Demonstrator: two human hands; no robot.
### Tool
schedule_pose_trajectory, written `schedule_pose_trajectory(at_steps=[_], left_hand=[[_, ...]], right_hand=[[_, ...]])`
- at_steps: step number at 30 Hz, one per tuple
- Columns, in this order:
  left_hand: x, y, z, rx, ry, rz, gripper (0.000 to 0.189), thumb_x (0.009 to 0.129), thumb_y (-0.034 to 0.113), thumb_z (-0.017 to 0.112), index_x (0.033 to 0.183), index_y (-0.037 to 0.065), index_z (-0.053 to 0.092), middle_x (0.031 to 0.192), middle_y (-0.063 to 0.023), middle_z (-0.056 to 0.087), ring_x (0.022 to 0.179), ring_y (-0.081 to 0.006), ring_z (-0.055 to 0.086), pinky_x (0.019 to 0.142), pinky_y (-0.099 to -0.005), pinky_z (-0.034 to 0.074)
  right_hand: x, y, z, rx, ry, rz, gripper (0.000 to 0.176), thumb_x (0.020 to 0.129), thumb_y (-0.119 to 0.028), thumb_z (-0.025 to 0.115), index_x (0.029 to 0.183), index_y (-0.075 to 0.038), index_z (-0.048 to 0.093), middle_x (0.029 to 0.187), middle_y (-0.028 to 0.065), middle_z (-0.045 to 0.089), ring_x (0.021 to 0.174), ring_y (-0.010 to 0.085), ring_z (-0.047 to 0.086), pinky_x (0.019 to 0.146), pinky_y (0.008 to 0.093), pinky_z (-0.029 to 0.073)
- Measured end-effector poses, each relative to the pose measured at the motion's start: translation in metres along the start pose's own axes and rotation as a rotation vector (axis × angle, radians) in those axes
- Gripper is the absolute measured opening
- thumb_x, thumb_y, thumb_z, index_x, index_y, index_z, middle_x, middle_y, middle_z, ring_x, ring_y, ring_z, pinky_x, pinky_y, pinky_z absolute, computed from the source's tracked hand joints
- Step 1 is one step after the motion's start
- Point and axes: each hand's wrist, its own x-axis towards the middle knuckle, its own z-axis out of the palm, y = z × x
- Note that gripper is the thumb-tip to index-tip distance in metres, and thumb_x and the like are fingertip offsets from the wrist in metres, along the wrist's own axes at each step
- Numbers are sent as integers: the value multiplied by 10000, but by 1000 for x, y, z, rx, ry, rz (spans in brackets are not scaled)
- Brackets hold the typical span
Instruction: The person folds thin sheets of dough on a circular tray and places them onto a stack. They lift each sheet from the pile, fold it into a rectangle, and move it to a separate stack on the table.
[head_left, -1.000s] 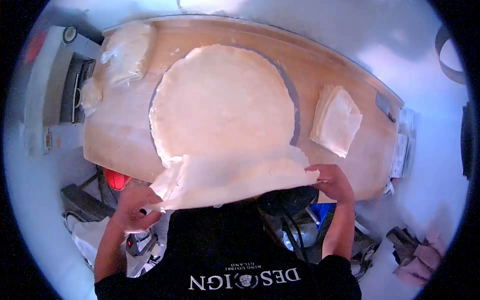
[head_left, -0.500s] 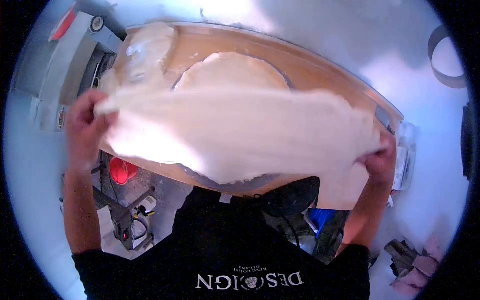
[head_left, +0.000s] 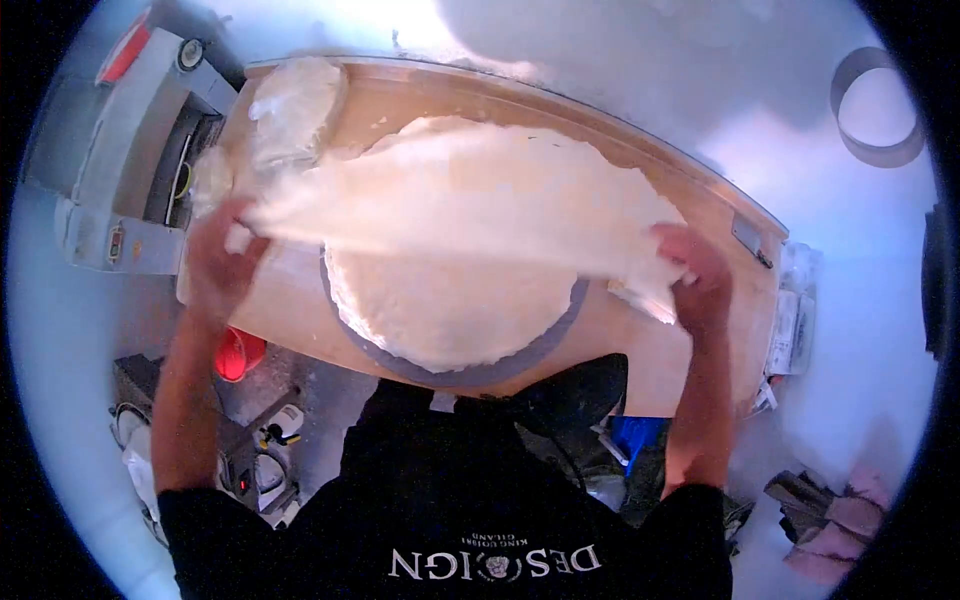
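Note:
A wide, thin sheet of dough (head_left: 480, 190) is stretched between my two hands, over a round dough piece (head_left: 450, 310) that lies on a dark round board (head_left: 395, 372). My left hand (head_left: 225, 255) is closed on the sheet's left end, with a bit of pale dough showing at the fingers. At the right end my right hand (head_left: 695, 270) pinches the sheet, whose edge hangs beside the fingers. The sheet's far edge droops towards the wooden table (head_left: 270, 300) and hides the far part of the round piece.
A plastic-wrapped pale bundle (head_left: 295, 105) lies at the table's far left. A cleaver (head_left: 750, 240) rests near the right edge. Left of the table stands a white machine (head_left: 120, 160). A red bucket (head_left: 238, 355) is below. Clear packages (head_left: 795, 320) are at the right.
Both hands have come closer together, and the sheet has moved away from my body. More of the round dough and dark board now shows on the near side.

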Motion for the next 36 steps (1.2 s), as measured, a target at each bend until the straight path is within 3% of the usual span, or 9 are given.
schedule_pose_trajectory(at_steps=[3, 9, 18, 21, 23, 25, 27, 33, 36], left_hand=[[-51, -10, 52, -228, -107, 3, 309, 745, 3, 724, 1040, 60, 650, 964, -113, 676, 888, -240, 671, 787, -305, 520], [-142, -49, 146, -125, -300, -20, 221, 777, 51, 681, 991, 85, 638, 920, -128, 665, 827, -341, 657, 717, -406, 538], [-183, -42, 123, -158, -483, 18, 194, 773, 69, 676, 947, 101, 595, 897, -130, 643, 839, -351, 636, 707, -427, 518], [-179, -42, 110, -128, -572, -132, 193, 773, 68, 677, 944, 88, 588, 876, -144, 647, 819, -358, 642, 718, -409, 522], [-162, -44, 103, -177, -565, -376, 183, 784, 66, 688, 930, 66, 578, 821, -108, 656, 751, -278, 660, 699, -350, 521], [-167, -72, 120, -394, -520, -550, 177, 792, 58, 689, 927, 56, 575, 806, -81, 652, 738, -221, 650, 685, -323, 514], [-154, -76, 125, -608, -488, -771, 181, 803, 38, 701, 922, 44, 566, 802, -13, 622, 738, -94, 591, 654, -265, 489], [-182, -83, 161, -653, -398, -1037, 214, 796, 43, 717, 939, 33, 559, 826, -28, 617, 720, -97, 582, 673, -250, 483], [-194, -84, 170, -621, -361, -981, 235, 802, 58, 726, 966, 29, 561, 811, -22, 605, 712, -96, 574, 680, -243, 481]], right_hand=[[-40, 25, 50, -36, -28, -104, 498, 586, 87, 588, 1011, -142, 711, 1066, 69, 700, 1085, 274, 639, 941, 407, 502], [-135, 77, 161, -69, -106, -37, 398, 631, 43, 621, 976, -143, 695, 1049, 53, 692, 1086, 286, 627, 936, 425, 493], [-135, 31, 117, -28, -500, 92, 332, 691, 8, 626, 990, -115, 703, 981, 97, 697, 971, 304, 653, 891, 427, 505], [-113, 48, 106, 40, -535, 232, 218, 778, -92, 646, 988, -102, 704, 1049, 97, 698, 990, 301, 653, 891, 418, 507], [-59, 50, 107, -217, -596, 219, 225, 837, -179, 637, 1041, -97, 686, 1072, 117, 696, 992, 320, 653, 870, 427, 516], [3, 44, 119, -122, -450, 489, 298, 849, -247, 649, 1099, -85, 654, 1073, 130, 694, 992, 332, 652, 861, 431, 517], [51, 72, 157, -152, -405, 363, 339, 847, -253, 652, 1127, -64, 628, 1052, 138, 692, 964, 342, 651, 858, 432, 514], [53, 106, 232, -192, -163, 244, 309, 826, -185, 660, 1115, -79, 628, 1078, 150, 654, 1002, 333, 621, 856, 437, 493], [2, 103, 208, -190, -66, 475, 294, 815, -181, 675, 1080, -62, 628, 1063, 167, 641, 1016, 328, 613, 852, 431, 490]])
